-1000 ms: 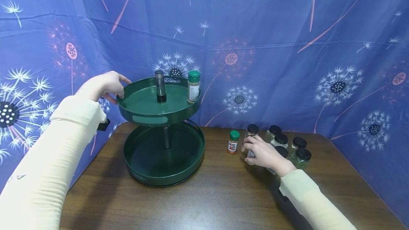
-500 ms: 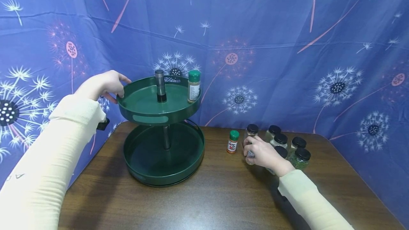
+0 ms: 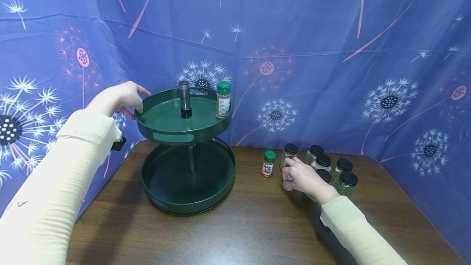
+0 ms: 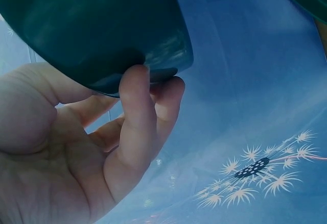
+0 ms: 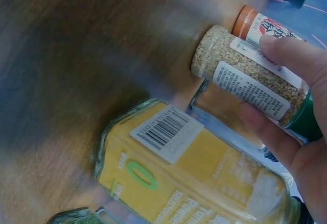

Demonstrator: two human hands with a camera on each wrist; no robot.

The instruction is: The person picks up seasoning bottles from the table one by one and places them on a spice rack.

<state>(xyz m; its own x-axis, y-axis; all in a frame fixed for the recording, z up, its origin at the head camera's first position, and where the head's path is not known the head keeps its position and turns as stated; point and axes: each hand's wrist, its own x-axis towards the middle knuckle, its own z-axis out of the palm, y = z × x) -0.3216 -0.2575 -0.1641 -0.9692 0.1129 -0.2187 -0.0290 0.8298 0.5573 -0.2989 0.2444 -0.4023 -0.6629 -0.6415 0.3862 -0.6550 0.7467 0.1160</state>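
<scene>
My left hand (image 3: 123, 98) holds the rim of the upper tray (image 3: 165, 136) of a two-tier green turntable rack, at its left side. In the left wrist view its fingers (image 4: 138, 112) curl against the tray's edge. On that tray's right side stands a green-capped spice jar (image 3: 223, 103). Over the table at right, my right hand (image 3: 303, 177) grips another green-capped jar (image 5: 245, 73), filled with pale seeds; thumb and fingers lie on opposite sides of it. A smaller jar with a green cap and orange contents (image 3: 267, 165) stands just to its left.
Several black-capped glass jars (image 3: 348, 181) cluster around and behind my right hand; one with yellow powder (image 5: 168, 157) sits close beside it. The rack's lower tray (image 3: 191, 205) stands on the wooden table (image 3: 235, 232). A blue patterned cloth (image 3: 312, 52) hangs behind.
My right hand's fingers have drawn in slightly around the seed jar. My left hand and the rack look the same.
</scene>
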